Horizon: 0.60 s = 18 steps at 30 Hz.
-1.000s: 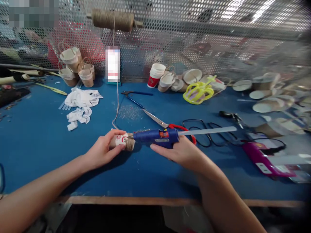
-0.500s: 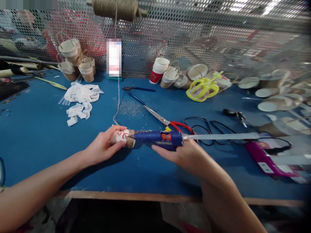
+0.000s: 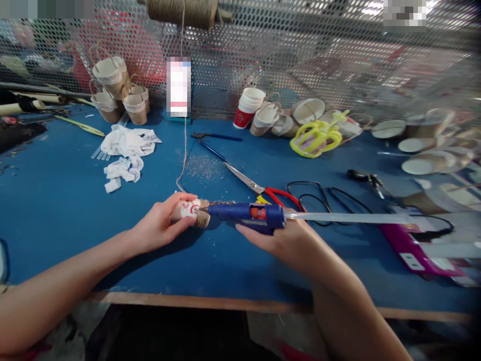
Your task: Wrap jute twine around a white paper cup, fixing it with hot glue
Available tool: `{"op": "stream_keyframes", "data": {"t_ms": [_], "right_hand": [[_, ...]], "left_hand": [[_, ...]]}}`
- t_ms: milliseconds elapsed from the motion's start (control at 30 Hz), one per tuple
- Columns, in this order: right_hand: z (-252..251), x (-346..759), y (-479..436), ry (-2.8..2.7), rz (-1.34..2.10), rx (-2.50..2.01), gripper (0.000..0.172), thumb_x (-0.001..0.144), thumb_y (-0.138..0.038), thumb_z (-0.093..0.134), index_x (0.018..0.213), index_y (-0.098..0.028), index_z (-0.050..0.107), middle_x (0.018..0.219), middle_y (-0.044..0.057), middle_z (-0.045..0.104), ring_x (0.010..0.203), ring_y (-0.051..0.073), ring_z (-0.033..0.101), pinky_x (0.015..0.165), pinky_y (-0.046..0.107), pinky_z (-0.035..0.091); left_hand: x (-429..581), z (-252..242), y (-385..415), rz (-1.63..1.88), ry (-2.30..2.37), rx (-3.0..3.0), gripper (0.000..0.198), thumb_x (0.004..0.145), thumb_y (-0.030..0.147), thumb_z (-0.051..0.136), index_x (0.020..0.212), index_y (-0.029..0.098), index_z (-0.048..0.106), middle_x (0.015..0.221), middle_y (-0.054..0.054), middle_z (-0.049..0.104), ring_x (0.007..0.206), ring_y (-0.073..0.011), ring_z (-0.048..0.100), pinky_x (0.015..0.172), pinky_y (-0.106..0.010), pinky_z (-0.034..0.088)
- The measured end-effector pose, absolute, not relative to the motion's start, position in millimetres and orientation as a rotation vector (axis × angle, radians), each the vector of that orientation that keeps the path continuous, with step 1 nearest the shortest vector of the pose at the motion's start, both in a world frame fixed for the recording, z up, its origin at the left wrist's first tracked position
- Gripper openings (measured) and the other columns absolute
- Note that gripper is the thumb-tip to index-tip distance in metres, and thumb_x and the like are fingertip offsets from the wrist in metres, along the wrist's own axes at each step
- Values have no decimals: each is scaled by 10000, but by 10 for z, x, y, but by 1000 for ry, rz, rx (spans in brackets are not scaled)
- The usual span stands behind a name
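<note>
My left hand point(image 3: 160, 223) is closed around a small paper cup point(image 3: 187, 209) lying on its side, white with red print. Twine point(image 3: 203, 214) is wound round the cup's right end. In my right hand point(image 3: 278, 238) is a blue glue gun point(image 3: 244, 214), its nozzle at the twine-wrapped end of the cup; whether it touches I cannot tell. A long translucent glue stick point(image 3: 349, 217) sticks out of the gun's back. From a spool point(image 3: 182, 12) above, a strand of twine point(image 3: 185, 145) runs down to the cup.
Beyond the gun lie red-handled scissors point(image 3: 250, 183) and blue-handled pliers point(image 3: 210, 143). White paper scraps point(image 3: 130, 141) and twine-handled cups point(image 3: 108, 72) are at the left. Stacked paper cups point(image 3: 250, 106) and a yellow wire pumpkin shape point(image 3: 315, 138) stand behind; a purple power strip point(image 3: 408, 248) is at right.
The view has shifted slightly. The glue stick's rear end sits a little lower. Both hands keep their hold on the cup and the glue gun, nearly still.
</note>
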State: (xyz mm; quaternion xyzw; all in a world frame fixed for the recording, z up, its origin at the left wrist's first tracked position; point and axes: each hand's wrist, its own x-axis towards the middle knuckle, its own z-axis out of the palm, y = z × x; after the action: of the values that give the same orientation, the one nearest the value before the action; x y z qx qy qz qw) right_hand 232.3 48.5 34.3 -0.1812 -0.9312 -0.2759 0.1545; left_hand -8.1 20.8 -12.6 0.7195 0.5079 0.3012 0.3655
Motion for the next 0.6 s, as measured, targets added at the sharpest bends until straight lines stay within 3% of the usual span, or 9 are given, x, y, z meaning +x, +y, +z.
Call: {"op": "stream_keyframes", "data": {"t_ms": [200,433,600], "right_hand": [[362,2326,460,-2737,-656,-524,417,692,62,354,725,-230,649,372,-43,406,342,85,295,430,253,202],[358,2334,442,-2808,-496,-659,421,719,26,360,813,-257,657,477,-9,549,432,108,450,467,264,270],[337,2342,457,-2862,-517,-699,439,690,40,376,852,-256,656,390,-28,453,392,107,397,433,258,238]], "left_hand": [[-80,-122,215,762,1298,1852,355,809,290,486,1126,135,443,881,-52,627,630,-108,544,576,-224,431],[-85,-121,202,764,1303,1884,355,808,287,488,1127,137,446,912,-63,631,680,-124,566,607,-239,445],[-85,-120,202,753,1306,1892,356,815,290,482,1136,141,440,910,-57,634,671,-121,570,596,-227,442]]}}
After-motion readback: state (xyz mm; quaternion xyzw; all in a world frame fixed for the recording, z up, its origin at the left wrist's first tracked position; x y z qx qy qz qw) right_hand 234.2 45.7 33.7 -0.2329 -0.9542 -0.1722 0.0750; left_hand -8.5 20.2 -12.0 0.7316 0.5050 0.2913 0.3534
